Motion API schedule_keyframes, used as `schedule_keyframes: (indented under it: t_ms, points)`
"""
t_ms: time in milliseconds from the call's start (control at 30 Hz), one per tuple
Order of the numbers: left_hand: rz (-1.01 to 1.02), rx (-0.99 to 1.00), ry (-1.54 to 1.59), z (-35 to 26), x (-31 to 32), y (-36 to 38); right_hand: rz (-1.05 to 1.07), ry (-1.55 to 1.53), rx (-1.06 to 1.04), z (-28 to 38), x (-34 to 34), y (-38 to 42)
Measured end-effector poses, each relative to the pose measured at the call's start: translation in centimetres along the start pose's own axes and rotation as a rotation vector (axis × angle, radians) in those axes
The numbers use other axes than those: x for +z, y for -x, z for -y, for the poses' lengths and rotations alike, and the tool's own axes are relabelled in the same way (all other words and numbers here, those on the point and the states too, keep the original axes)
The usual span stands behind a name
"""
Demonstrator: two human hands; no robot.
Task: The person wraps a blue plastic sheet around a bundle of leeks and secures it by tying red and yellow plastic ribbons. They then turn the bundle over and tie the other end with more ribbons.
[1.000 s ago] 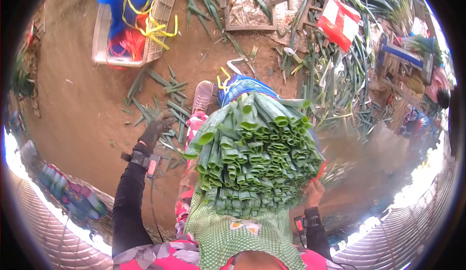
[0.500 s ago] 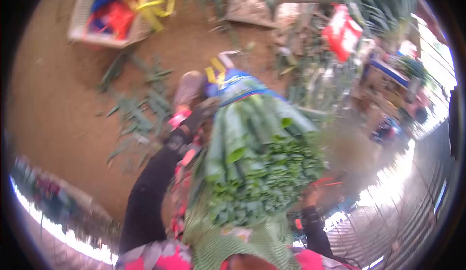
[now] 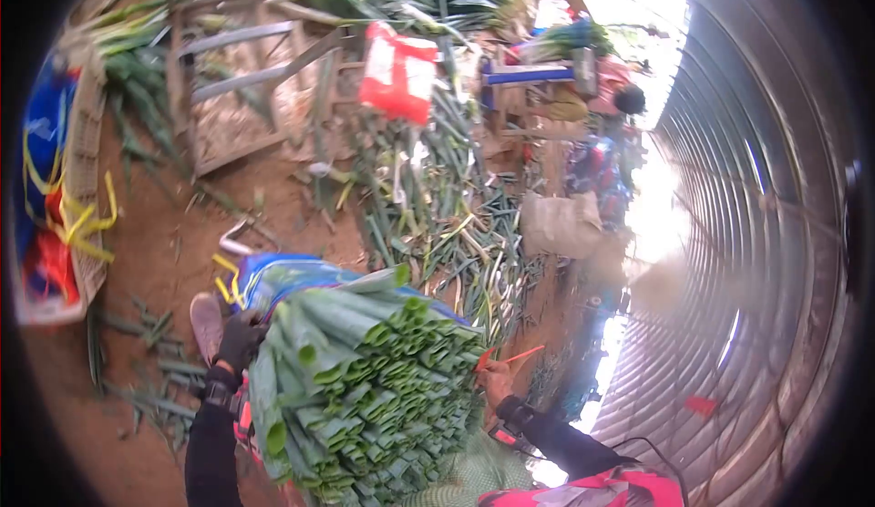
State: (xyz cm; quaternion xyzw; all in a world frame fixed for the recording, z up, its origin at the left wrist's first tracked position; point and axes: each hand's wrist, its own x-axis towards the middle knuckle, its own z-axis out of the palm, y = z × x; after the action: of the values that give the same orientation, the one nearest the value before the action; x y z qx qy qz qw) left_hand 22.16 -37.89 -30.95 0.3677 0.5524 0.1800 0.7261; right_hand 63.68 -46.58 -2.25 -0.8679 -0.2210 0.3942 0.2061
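Note:
A large bundle of green leafy stalks (image 3: 374,388), cut ends facing up toward me, lies in front of my body, with a blue wrap (image 3: 287,274) around its far part. My left hand (image 3: 240,341), in a dark glove, is closed at the bundle's left edge by the wrap; what its fingers hold is hidden. On the right side of the bundle, my bare right hand (image 3: 495,381) pinches a thin orange-red strip (image 3: 524,354). Green netting (image 3: 483,470) shows below the bundle.
A crate (image 3: 87,179) with yellow straps and blue and red material stands at the left. Wooden frames (image 3: 239,78), a red-and-white bag (image 3: 399,71) and scattered leaves (image 3: 456,206) lie ahead. A co-worker (image 3: 618,92) is at the upper right. Ribbed sheeting curves along the right.
The view has swung to the right. The bundle now shows more of its cut ends, tilted toward me. My left hand shows clearly at its left edge, and my right hand with the strip is sharper.

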Motion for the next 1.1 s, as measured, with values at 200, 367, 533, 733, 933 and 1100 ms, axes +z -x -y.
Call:
schedule_keyframes:
  t_ms: [200, 367, 533, 733, 933, 1100]
  points:
    - [0.089, -0.143, 0.455, -3.4, -1.2, 3.4, -0.015, 0.081, -0.037, 0.2, -0.2, -0.2]
    - [-0.207, 0.28, -0.015, 2.2, -0.3, 5.1, -0.022, 0.051, -0.068, -2.2, -0.9, -2.1]
    - [-0.234, -0.034, 0.412, -10.0, 2.8, 14.8, -0.046, 0.206, -0.178, -5.2, -1.3, -2.9]
    - [-0.348, -0.1, 0.446, -9.9, 3.9, 15.1, -0.041, 0.238, -0.194, -5.5, -1.2, -2.9]
    - [-0.399, -0.064, 0.441, -3.9, 3.7, 15.7, 0.011, 0.191, -0.232, -1.3, -0.7, -1.5]
    - [-0.429, -0.085, 0.414, -7.3, 5.2, 15.8, 0.122, 0.189, -0.208, -3.2, -0.9, -2.8]
